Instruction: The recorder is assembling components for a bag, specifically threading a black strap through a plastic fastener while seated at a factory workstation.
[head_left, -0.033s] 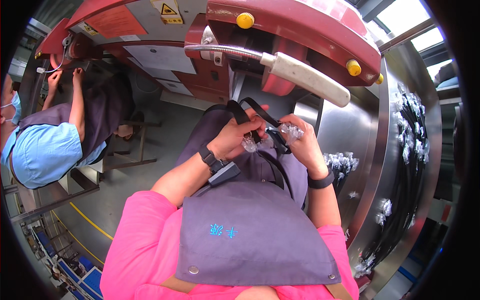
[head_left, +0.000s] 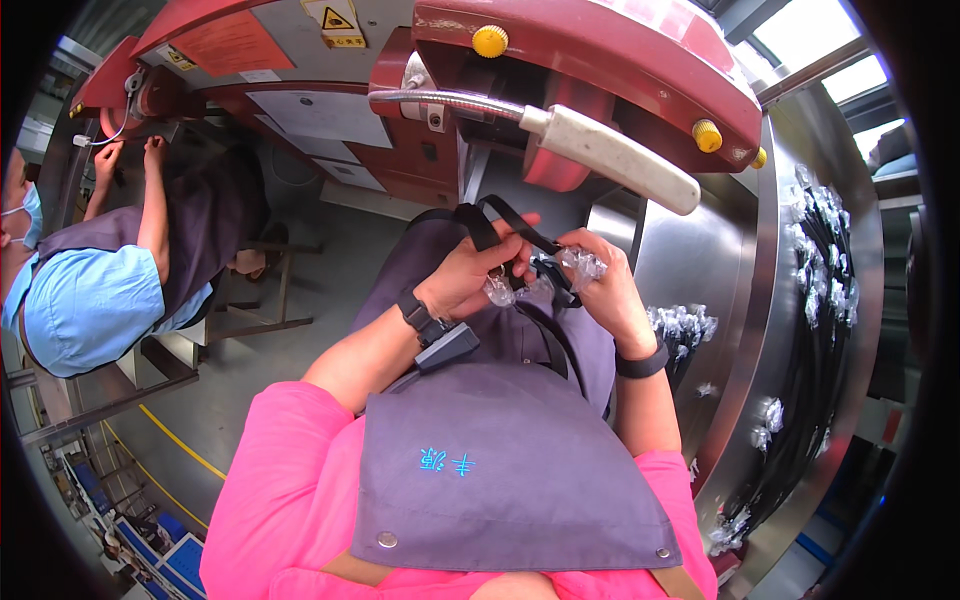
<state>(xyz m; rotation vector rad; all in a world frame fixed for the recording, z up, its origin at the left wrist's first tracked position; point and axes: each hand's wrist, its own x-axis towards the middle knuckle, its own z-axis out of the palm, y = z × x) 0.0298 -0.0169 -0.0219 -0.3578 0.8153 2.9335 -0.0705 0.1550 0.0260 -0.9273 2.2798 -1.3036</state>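
Observed from the floor beside the station.

The large red-painted metal machine housing (head_left: 600,60) fills the upper field. A curved polished steel work surface (head_left: 730,300) runs down the person's right side. Bundles of black cable with clear-bagged ends (head_left: 820,330) lie along it. A grey fabric apron (head_left: 500,470) covers the person's lap and chest. A co-worker in a light blue top (head_left: 90,300) is seated well apart on the person's left, both arms raised to a neighbouring machine. A white padded lever handle on a flexible metal stalk (head_left: 610,155) hangs just above the hands.

Change: none detectable. Hands and cable sit exactly as in the preceding picture, so the handling shows no advance and no slip.

The left hand (head_left: 470,280) is closed around a thin black looped cable (head_left: 500,225), thumb on top, fingers curled beneath. The right hand (head_left: 605,290) has its fingers narrowed in a pinch on a crumpled clear plastic wrapper (head_left: 580,265) at the cable's end. A second clear wrapper (head_left: 497,290) shows below the left fingers.

Position: the cable is held above the lap, between the two hands, just below the lever handle and clear of the steel surface.

Orientation: the loop arches up and away from the person, toward the machine. Its long axis runs from upper left to lower right. One black run trails down over the apron toward the body. Which end is the connector cannot be told.

A black watch (head_left: 415,312) is on the left wrist and a black band (head_left: 642,365) on the right.
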